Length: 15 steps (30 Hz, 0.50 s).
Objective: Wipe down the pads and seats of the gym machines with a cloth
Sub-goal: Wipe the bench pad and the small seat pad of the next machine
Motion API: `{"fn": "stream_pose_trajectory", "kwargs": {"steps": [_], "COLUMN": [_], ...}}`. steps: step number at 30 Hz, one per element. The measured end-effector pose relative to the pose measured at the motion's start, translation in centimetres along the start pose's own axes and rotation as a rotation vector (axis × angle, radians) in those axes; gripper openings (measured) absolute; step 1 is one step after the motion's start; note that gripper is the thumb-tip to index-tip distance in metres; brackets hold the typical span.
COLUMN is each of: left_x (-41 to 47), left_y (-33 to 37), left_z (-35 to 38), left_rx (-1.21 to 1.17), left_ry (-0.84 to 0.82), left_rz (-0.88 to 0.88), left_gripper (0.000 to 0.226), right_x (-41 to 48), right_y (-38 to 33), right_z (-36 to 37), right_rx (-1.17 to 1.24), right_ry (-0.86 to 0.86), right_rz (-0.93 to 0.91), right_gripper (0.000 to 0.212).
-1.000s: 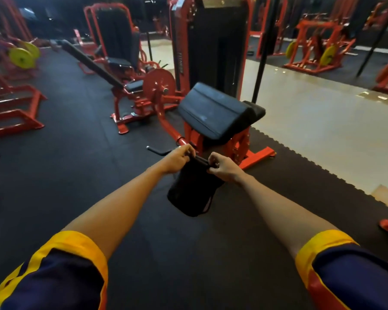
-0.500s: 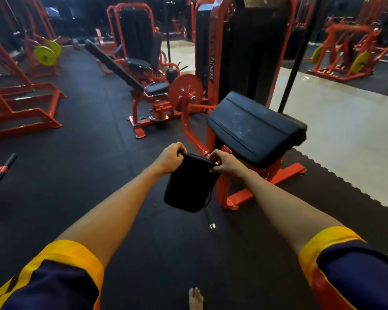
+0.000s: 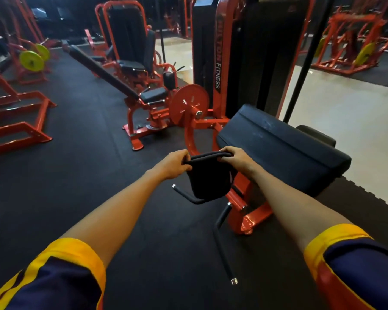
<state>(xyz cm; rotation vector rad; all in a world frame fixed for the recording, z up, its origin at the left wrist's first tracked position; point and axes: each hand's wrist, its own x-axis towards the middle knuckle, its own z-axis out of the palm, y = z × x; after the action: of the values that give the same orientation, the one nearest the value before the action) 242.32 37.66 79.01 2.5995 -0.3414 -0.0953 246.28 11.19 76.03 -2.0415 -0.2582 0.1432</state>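
Grip: left hand (image 3: 173, 164) and right hand (image 3: 238, 159) each clench a top corner of the black cloth (image 3: 207, 175), with fingers curled over its bunched upper edge.
Cloth position: it hangs slack between the two hands in mid-air. It is just short of the sloped arm pad (image 3: 278, 146) and does not look to be on it yet.
Risk, snag: the loose lower edge dangles right over the bent black curl handle (image 3: 222, 238). If lowered carelessly it would likely catch on a grip end.
Risk, footing: that handle juts out low across the rubber floor (image 3: 76, 175), and the orange base foot (image 3: 249, 222) sits beside it. Stepping in toward the pad could clip a shin or toe.
Risk, coverage: the pad is wide and tilted, with pale smears showing on top. A bunched cloth would probably skip strips, so it wants spreading flat first.
Risk, reach: the pad's far rolled edge lies well past the hands, and leaning over the handle to reach it looks awkward.
In the way: the handle and frame stand between the person and the pad's near side.
Beyond the pad: an orange disc (image 3: 188, 105) and a tall weight tower (image 3: 217, 52) stand close behind.
Further left: a seated machine with a black seat (image 3: 132, 63) and backrest, probably a later stop.
Far: yellow plates (image 3: 30, 61) on racks at the left. A black pole (image 3: 300, 63) stands at the edge of the pale floor (image 3: 345, 113).
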Motion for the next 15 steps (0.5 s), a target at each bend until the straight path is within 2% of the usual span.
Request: {"fn": "stream_pose_trajectory", "kwargs": {"steps": [2,8,15], "left_x": [3.5,14.9,27.1], "left_y": [-1.0,-4.4,-6.4], "left_z": [-0.5,-1.2,-3.0], "left_rx": [-0.052,-0.168,-0.139], "left_ry": [0.024,0.018,-0.130], "left_rz": [-0.008,0.043,0.271], "left_gripper": [0.015,0.025,0.035], "right_x": [2.6,9.6,16.4], "right_y": [0.3,2.3,3.2], "right_z": [0.1,0.4,1.5], "right_rx": [0.012,0.071,0.193], "right_ry": [0.038,0.211,0.576], "right_rz": [0.011,0.079,0.204], "right_gripper": [0.014,0.009,0.010]}}
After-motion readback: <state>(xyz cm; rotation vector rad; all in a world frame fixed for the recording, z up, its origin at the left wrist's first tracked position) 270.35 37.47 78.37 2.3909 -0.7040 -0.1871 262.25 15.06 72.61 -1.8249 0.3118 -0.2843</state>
